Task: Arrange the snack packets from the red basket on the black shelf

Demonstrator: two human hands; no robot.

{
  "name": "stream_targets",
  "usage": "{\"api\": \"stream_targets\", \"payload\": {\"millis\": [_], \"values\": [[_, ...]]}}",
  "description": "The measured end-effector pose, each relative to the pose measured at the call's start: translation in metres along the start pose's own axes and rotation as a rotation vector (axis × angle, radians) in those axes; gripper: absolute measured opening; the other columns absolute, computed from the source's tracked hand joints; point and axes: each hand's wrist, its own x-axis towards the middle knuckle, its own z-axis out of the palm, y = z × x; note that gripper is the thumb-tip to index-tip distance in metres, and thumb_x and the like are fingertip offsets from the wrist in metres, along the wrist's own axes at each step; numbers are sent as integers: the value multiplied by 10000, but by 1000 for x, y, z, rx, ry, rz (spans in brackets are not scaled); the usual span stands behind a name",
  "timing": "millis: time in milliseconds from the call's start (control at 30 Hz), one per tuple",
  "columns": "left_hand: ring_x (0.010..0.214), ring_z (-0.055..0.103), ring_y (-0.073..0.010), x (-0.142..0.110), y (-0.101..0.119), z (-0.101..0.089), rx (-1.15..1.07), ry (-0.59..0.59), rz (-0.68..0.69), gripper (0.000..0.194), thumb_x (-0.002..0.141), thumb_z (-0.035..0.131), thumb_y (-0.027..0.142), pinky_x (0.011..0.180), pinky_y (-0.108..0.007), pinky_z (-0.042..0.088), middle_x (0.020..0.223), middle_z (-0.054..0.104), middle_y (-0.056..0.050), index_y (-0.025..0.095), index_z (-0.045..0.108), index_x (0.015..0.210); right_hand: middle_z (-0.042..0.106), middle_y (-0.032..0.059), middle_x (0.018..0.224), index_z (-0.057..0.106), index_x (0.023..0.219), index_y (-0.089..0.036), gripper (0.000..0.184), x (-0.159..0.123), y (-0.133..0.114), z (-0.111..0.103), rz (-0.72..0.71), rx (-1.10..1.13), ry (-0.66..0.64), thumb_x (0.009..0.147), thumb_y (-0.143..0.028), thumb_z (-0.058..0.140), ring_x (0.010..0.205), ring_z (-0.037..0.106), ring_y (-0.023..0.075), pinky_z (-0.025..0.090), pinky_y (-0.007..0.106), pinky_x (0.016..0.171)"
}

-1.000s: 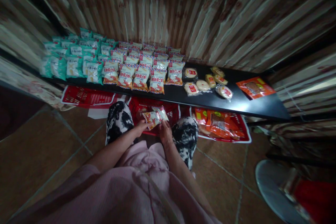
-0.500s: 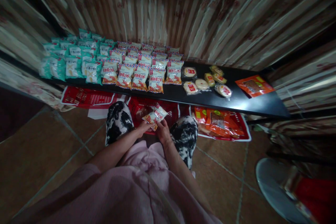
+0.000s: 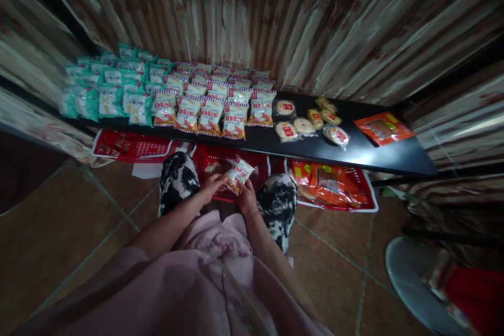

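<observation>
Between my knees I have a small white-and-orange snack bag (image 3: 239, 172) with red lettering, its top tilted to the right. My right hand (image 3: 247, 198) is closed on its lower right edge, the thumb on the front. At its left edge, the fingers of my left hand (image 3: 212, 187) pinch the side. Below the bag is a red basket (image 3: 262, 165), with a pale round item partly visible inside. Matching snack bags (image 3: 209, 115) stand in rows on the black shelf (image 3: 260, 144) just beyond.
Teal snack bags (image 3: 110, 100) fill the shelf's left end. Round wrapped pastries (image 3: 303, 126) and an orange packet (image 3: 384, 128) lie to the right. Another red basket (image 3: 370, 199) holds orange packets, and a third red basket (image 3: 129, 146) is at left. A grey stool (image 3: 405, 273) stands lower right.
The snack bag has shifted slightly right and turned more upright in my hands. My left hand's fingers have moved along its left side.
</observation>
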Motion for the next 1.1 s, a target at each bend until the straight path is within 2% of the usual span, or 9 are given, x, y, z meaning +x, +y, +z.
{"api": "stream_targets", "payload": {"millis": [267,433,700,800,967,1100], "values": [[605,641,-97,6,-11,0,-8,30,7,176,762,720,262,639,-223,518,795,692,-24,149,597,818,732,-7,872,617,1034,-239,420,-6,-4,3,86,-34,-45,651,-337,761,813,696,202,567,345,758],[599,650,-105,8,-15,-4,22,32,12,162,772,709,251,620,-215,511,765,691,-28,143,594,808,732,2,896,627,1063,-236,464,-9,-5,6,77,-59,-121,626,-298,768,828,689,207,561,346,757],[608,660,-115,10,-24,-5,118,28,21,156,794,678,260,610,-227,525,801,698,-48,140,585,831,727,-8,804,633,1073,-235,517,-6,3,0,57,-67,-50,572,-253,762,795,685,223,562,370,733],[672,669,-131,13,-29,-4,178,85,60,174,790,670,253,645,-247,531,846,698,-59,148,576,893,723,-12,801,626,1082,-244,524,-3,5,-2,28,-79,-29,574,-252,755,771,682,214,562,369,722],[933,641,-187,16,-32,-2,311,273,190,280,697,718,185,849,-323,494,942,660,-63,173,545,916,720,-22,818,603,1117,-259,543,-3,6,-3,1,-103,-13,599,-269,765,780,681,193,557,336,728],[960,623,-196,11,-28,3,379,321,260,276,695,688,162,922,-357,449,926,642,-35,202,544,927,725,-14,854,600,1115,-245,548,-6,4,0,-2,-103,-14,598,-284,776,804,682,203,557,346,744]]}}
